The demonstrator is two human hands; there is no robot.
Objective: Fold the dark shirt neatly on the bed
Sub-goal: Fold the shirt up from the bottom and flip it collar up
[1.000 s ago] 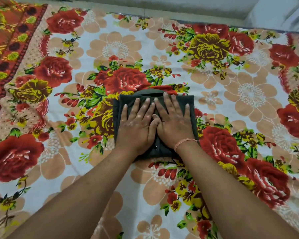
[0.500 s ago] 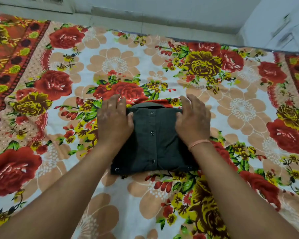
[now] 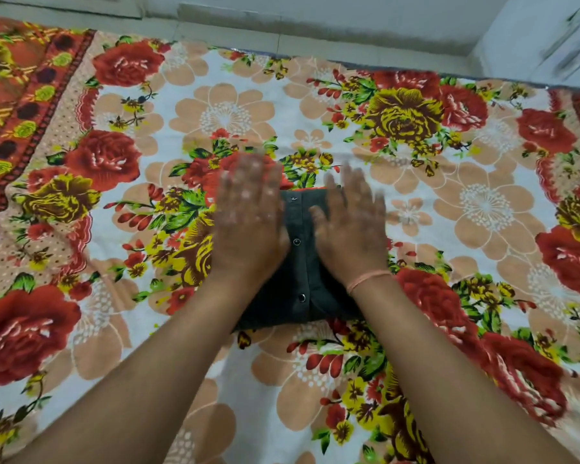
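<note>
Dark cloth: the dark shirt (image 3: 298, 272) lies folded into a small, compact block, front side up, near the middle of the bed.
Placket: it runs up the centre of the fold between the two hands, with a row of small round buttons (image 3: 296, 242) showing along it.
Left hand (image 3: 248, 226): laid palm-down on the left half of the fold, fingers (image 3: 245, 177) straight and a little spread, reaching past the far edge of the shirt onto the sheet. It is blurred, so I cannot tell how hard it presses.
Right hand (image 3: 350, 232): palm-down on the right half of the fold, fingers (image 3: 349, 184) straight and slightly fanned, also blurred at the tips.
Gap: the hands are apart, with only the strip of placket visible between them.
Wrist: a thin pinkish thread (image 3: 365, 281) circles the right wrist.
Forearms: both are bare and come in from the lower edge of the view.
Bedsheet (image 3: 482, 202): white ground printed with large red roses, yellow blooms and peach flowers; the shirt rests directly on it.
Border (image 3: 21, 95): a red patterned band runs along the sheet's left side.
Beyond the bed: a pale wall (image 3: 315, 15) and a white, blurred cupboard (image 3: 549, 41) at upper right.
</note>
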